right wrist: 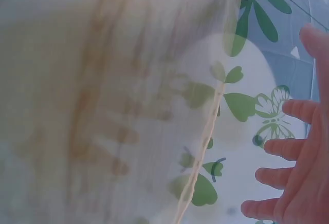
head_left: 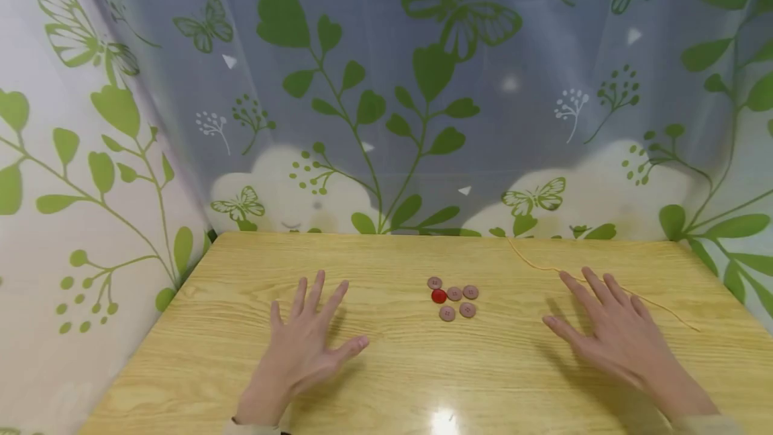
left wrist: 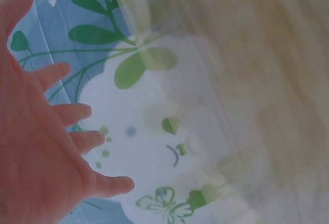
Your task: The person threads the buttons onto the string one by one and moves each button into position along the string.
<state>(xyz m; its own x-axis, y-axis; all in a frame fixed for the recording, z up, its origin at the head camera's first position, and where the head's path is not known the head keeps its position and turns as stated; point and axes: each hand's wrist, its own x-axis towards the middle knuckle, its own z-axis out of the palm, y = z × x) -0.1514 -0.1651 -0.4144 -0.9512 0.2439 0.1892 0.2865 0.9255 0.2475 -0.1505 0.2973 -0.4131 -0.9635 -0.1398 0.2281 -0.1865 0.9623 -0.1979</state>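
Observation:
On the wooden table (head_left: 423, 368) lies a small cluster of buttons: one red button (head_left: 439, 296) among several dull pink buttons (head_left: 461, 301). A thin tan string (head_left: 604, 284) runs across the right side of the table. My left hand (head_left: 308, 341) hovers flat with fingers spread, left of the buttons, holding nothing. My right hand (head_left: 610, 331) is spread flat to their right, over the string. In the wrist views the left hand (left wrist: 46, 147) and right hand (right wrist: 293, 162) show straight fingers; the string (right wrist: 198, 172) appears blurred.
A curtain (head_left: 386, 86) printed with green leaves and butterflies hangs behind the table and along both sides. The table's left edge (head_left: 151, 327) meets the curtain closely.

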